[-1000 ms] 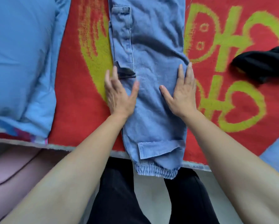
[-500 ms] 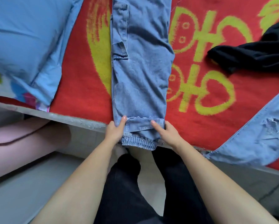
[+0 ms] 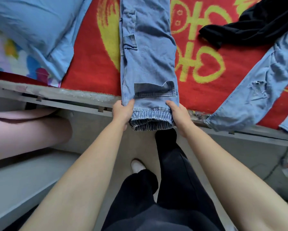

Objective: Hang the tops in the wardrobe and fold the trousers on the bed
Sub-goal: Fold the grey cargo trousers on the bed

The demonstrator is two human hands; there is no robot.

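Denim jogger trousers [image 3: 148, 55] lie lengthwise down the middle of a red blanket [image 3: 89, 64] with yellow markings. Their elastic cuffs hang just over the near edge of the bed [image 3: 69, 101]. We hold those cuffs from both sides. Our left hand [image 3: 123, 111] curls round the left edge with its thumb on top of the cloth, and our right hand [image 3: 179, 116] grips the right edge the same way. A blue pillow [image 3: 36, 27] rests at the far left. A black top [image 3: 256, 22] lies crumpled at the far right. Nearer on the right, ripped jeans [image 3: 256, 90] drape off the bed's edge.
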